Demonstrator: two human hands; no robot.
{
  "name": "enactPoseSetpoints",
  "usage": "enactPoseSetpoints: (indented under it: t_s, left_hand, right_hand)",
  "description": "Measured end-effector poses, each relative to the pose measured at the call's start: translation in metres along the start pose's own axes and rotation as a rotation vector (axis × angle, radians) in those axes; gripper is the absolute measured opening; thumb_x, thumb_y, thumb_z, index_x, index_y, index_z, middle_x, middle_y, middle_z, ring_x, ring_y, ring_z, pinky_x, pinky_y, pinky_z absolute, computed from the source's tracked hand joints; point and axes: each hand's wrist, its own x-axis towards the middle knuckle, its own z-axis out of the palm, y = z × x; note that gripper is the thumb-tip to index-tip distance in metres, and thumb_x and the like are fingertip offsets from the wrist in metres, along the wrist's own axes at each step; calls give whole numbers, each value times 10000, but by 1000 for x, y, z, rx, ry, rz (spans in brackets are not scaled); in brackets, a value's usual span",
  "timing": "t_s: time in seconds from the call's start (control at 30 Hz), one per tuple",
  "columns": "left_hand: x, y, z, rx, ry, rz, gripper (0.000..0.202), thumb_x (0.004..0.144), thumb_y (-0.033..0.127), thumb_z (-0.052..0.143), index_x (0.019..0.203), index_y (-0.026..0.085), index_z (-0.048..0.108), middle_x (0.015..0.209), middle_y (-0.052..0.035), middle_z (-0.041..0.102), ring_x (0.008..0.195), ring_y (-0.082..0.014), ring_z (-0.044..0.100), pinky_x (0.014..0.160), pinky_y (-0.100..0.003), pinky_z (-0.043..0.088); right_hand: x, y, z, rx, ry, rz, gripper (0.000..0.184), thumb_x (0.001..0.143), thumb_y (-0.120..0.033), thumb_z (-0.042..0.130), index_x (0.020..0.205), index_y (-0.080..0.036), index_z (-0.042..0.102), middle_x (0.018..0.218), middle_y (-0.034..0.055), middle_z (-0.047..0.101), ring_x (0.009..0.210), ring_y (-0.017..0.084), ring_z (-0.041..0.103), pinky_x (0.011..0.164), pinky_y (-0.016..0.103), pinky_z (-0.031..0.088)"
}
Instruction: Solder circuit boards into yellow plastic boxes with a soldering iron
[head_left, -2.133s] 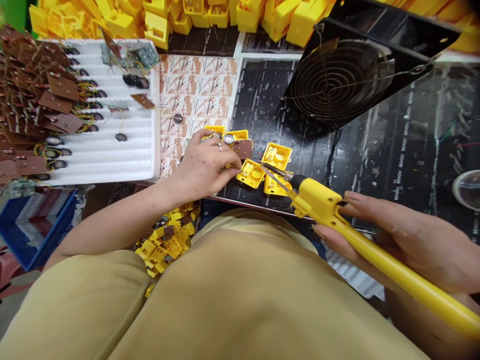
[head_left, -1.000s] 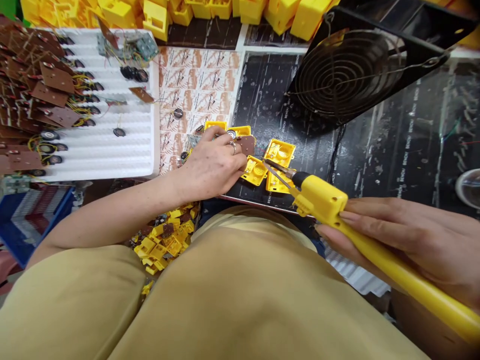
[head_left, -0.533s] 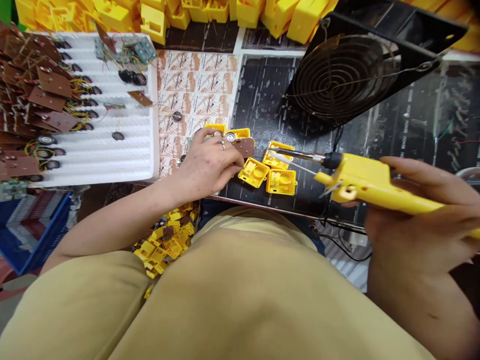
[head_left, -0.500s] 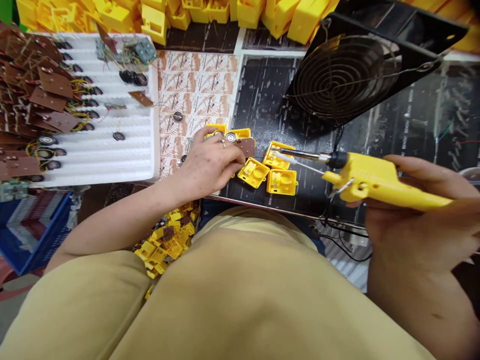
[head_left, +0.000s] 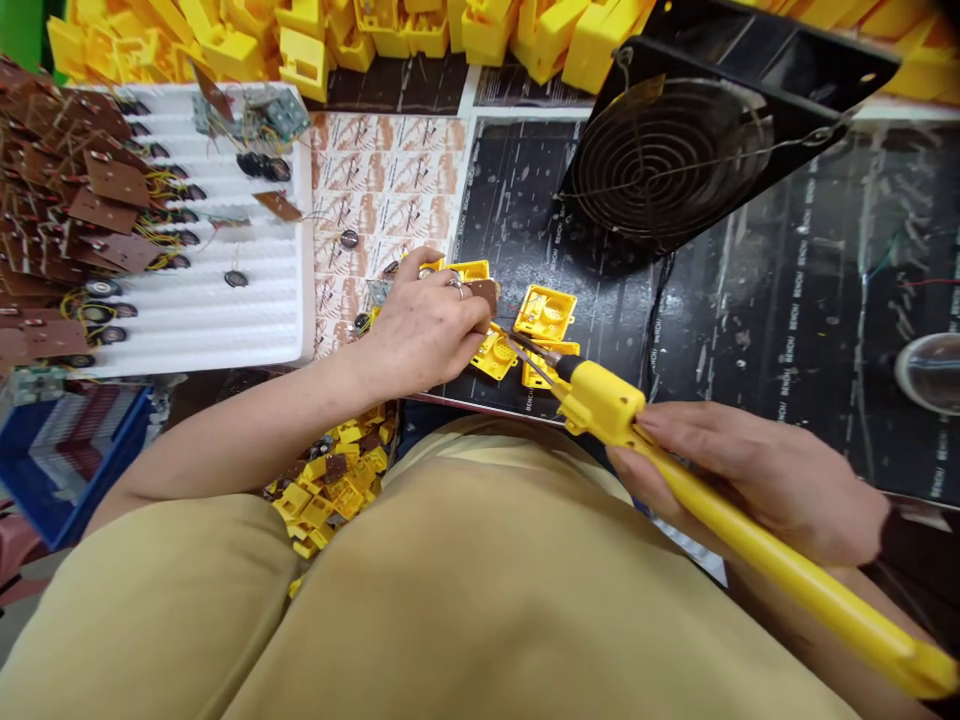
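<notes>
My right hand (head_left: 742, 470) grips a yellow soldering iron (head_left: 600, 400) with a thin feed tube beside its metal barrel. Its tip points left, close to the fingertips of my left hand (head_left: 435, 325). Bent over a group of small yellow housings, my left hand has its thumb and fingers closed; what they pinch is hidden. A brown circuit board (head_left: 485, 291) shows just past the knuckles, over a yellow housing (head_left: 472, 270). Another open yellow housing (head_left: 495, 355) lies under the iron's tip. To its right are an upper housing (head_left: 546, 313) and one partly covered by the iron.
A black fan (head_left: 660, 170) stands at the back right. On the left, a white foam tray (head_left: 270, 300) carries brown boards with wired speakers. Yellow casings (head_left: 240, 50) line the back; more small yellow parts (head_left: 337, 490) lie below the table edge. A blue crate (head_left: 75, 470) sits lower left.
My right hand has brought the soldering iron left and down, its tip now beside my left fingertips. My left hand stays over the housings with little movement.
</notes>
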Motion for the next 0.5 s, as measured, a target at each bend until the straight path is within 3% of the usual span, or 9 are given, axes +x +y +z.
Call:
enactPoseSetpoints:
  t_s: [0.1, 0.27, 0.43, 0.5]
  left_hand:
    - [1, -1, -3, 1, -38, 6, 216, 880, 256, 520, 763, 210, 695, 730, -12, 670, 839, -222, 641, 1071, -579, 396]
    - [3, -1, -4, -19, -51, 29, 233, 869, 243, 505, 754, 214, 705, 690, -6, 649, 827, -217, 640, 1089, -554, 373]
    - [5, -1, -3, -37, -46, 36, 214, 848, 222, 513, 729, 213, 692, 686, -6, 651, 837, -217, 640, 1089, -529, 373]
    - [6, -1, -3, -39, -44, 48, 214, 845, 223, 510, 729, 220, 689, 682, -2, 647, 836, -215, 637, 1102, -531, 355]
  right_hand:
    - [11, 2, 1, -69, -65, -223, 72, 911, -200, 715, 945, -206, 652, 849, 4, 748, 790, 117, 740, 765, 183, 625]
    - [26, -6, 4, -176, -44, -398, 152, 869, -176, 767, 920, -174, 624, 790, 19, 731, 721, 132, 730, 696, 194, 625]
    - [32, -15, -3, -194, -116, -331, 134, 885, -149, 738, 931, -217, 633, 792, 6, 736, 724, 136, 726, 681, 230, 632]
    - [27, -14, -8, -212, -144, -272, 49, 933, -205, 688, 933, -232, 647, 825, 8, 741, 737, 137, 727, 695, 243, 634]
